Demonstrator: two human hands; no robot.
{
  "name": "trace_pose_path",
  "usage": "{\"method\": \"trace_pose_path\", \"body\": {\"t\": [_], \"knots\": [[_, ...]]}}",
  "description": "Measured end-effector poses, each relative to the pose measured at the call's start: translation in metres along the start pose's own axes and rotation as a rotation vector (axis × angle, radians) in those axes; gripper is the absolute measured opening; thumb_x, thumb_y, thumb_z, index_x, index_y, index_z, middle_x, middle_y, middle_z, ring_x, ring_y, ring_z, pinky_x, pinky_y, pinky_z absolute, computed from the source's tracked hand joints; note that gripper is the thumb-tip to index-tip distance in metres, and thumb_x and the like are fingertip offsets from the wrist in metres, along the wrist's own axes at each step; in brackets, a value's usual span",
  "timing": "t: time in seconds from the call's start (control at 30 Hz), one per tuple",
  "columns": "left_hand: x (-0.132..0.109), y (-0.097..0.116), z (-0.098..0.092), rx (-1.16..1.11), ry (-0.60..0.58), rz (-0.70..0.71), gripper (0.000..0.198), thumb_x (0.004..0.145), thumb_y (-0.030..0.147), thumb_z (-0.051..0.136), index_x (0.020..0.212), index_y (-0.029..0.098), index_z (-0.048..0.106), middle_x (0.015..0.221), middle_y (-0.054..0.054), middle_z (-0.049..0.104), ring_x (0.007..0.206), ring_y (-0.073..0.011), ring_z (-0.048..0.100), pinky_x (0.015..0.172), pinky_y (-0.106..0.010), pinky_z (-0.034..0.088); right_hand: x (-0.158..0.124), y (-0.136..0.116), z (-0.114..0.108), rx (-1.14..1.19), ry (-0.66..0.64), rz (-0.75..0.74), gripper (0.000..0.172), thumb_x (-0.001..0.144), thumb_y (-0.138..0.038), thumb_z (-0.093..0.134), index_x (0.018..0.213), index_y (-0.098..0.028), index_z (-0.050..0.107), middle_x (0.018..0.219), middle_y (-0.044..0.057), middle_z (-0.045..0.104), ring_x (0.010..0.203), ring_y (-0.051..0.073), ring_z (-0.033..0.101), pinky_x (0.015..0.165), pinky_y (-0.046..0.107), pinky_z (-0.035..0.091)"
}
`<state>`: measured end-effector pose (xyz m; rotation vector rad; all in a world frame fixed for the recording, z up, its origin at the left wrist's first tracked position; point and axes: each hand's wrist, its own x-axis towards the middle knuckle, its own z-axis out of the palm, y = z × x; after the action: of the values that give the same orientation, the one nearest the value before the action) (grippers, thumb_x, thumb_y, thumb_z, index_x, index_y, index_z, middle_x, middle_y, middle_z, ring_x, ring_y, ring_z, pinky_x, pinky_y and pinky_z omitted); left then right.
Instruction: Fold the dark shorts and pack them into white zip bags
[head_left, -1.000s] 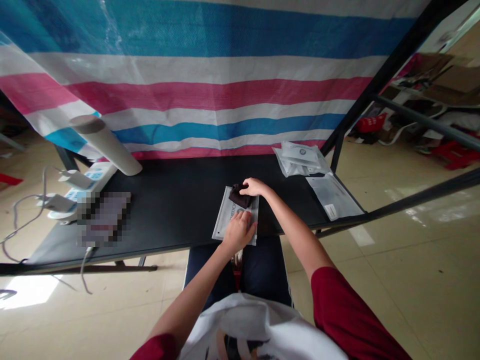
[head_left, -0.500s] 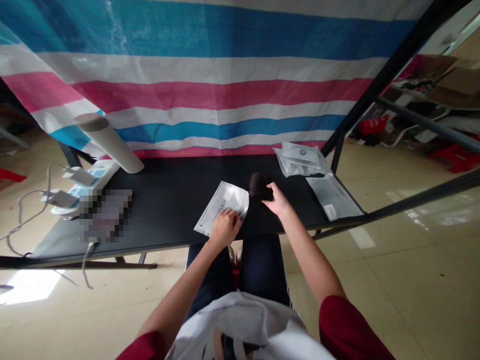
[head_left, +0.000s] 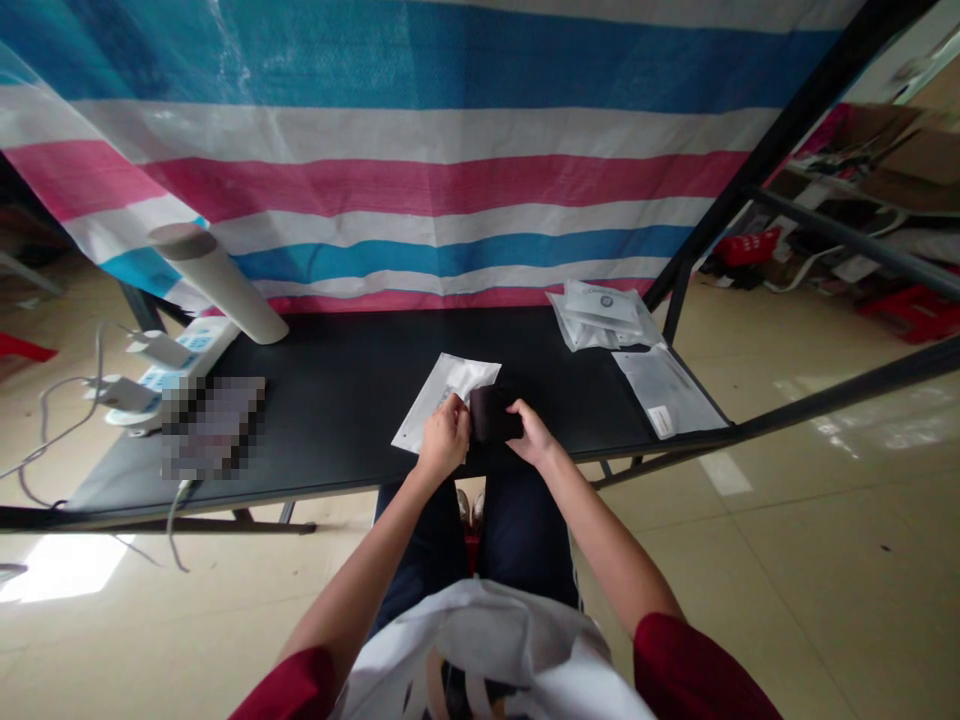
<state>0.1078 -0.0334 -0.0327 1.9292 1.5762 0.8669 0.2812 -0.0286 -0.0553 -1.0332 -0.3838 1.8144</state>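
Observation:
A folded dark brown cloth (head_left: 491, 414) lies at the edge of a white plastic zip bag (head_left: 442, 405) on the black table top (head_left: 337, 375). My right hand (head_left: 533, 435) holds the cloth from the right, fingers pressed on it. My left hand (head_left: 444, 440) rests on the near part of the bag, its fingers gripping the bag beside the cloth. The bag's near edge is hidden under that hand. Whether the cloth has entered the bag cannot be seen.
A stack of sealed white bags (head_left: 604, 315) and a flat bag (head_left: 667, 392) lie at the table's right. A cardboard tube (head_left: 217, 283) and a white power strip (head_left: 191, 350) with cables stand at the left, beside a pixelated patch (head_left: 214, 427). A striped tarp (head_left: 412, 170) hangs behind.
The dark cloth has moved left and nearer me, from right of the bag to its edge. My right hand has followed it, and the bag has turned slightly under my left hand.

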Motion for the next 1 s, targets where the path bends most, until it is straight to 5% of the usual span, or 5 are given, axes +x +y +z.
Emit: {"method": "trace_pose_path", "body": {"t": [0.33, 0.6, 0.73, 0.87, 1.0], "knots": [[-0.003, 0.009, -0.014, -0.002, -0.03, 0.032, 0.018, 0.094, 0.024, 0.036, 0.08, 0.022, 0.049, 0.062, 0.001, 0.054, 0.059, -0.0159, 0.054, 0.059, -0.026, 0.033, 0.005, -0.019, 0.01, -0.665, 0.01, -0.095, 0.029, 0.067, -0.034, 0.075, 0.091, -0.02, 0.069, 0.084, 0.002, 0.07, 0.076, 0.017, 0.061, 0.059, 0.023, 0.039], [-0.005, 0.025, -0.014, 0.114, -0.214, 0.124, 0.019, 0.096, 0.022, 0.038, 0.083, 0.021, 0.051, 0.072, -0.003, 0.062, 0.069, -0.0188, 0.063, 0.062, -0.027, 0.037, 0.026, 0.016, 0.022, -0.455, 0.298, -0.321, 0.034, 0.068, -0.048, 0.068, 0.086, -0.021, 0.06, 0.079, 0.001, 0.062, 0.078, 0.018, 0.057, 0.062, 0.026, 0.04], [-0.004, 0.026, -0.017, 0.205, -0.184, 0.175, 0.017, 0.096, 0.024, 0.04, 0.085, 0.02, 0.053, 0.076, -0.004, 0.063, 0.072, -0.0193, 0.063, 0.062, -0.027, 0.037, 0.024, 0.016, 0.022, -0.652, 0.167, -0.552, 0.039, 0.072, -0.054, 0.064, 0.062, -0.021, 0.046, 0.061, -0.005, 0.044, 0.064, 0.012, 0.044, 0.057, 0.023, 0.032], [0.001, 0.015, -0.025, 0.19, -0.074, 0.13, 0.017, 0.094, 0.023, 0.042, 0.081, 0.021, 0.053, 0.07, -0.003, 0.058, 0.071, -0.019, 0.059, 0.063, -0.027, 0.036, 0.02, 0.003, 0.017, -0.77, -0.043, -0.389, 0.044, 0.07, -0.056, 0.069, 0.058, -0.02, 0.047, 0.054, -0.007, 0.039, 0.055, 0.01, 0.038, 0.051, 0.023, 0.027], [0.0, 0.008, -0.023, 0.063, -0.099, 0.161, 0.018, 0.093, 0.022, 0.041, 0.078, 0.021, 0.051, 0.068, -0.001, 0.056, 0.068, -0.0174, 0.056, 0.063, -0.027, 0.037, 0.022, 0.0, 0.021, -0.6, 0.026, -0.345, 0.041, 0.069, -0.054, 0.071, 0.064, -0.02, 0.05, 0.059, -0.006, 0.045, 0.057, 0.01, 0.043, 0.05, 0.021, 0.031]]}}
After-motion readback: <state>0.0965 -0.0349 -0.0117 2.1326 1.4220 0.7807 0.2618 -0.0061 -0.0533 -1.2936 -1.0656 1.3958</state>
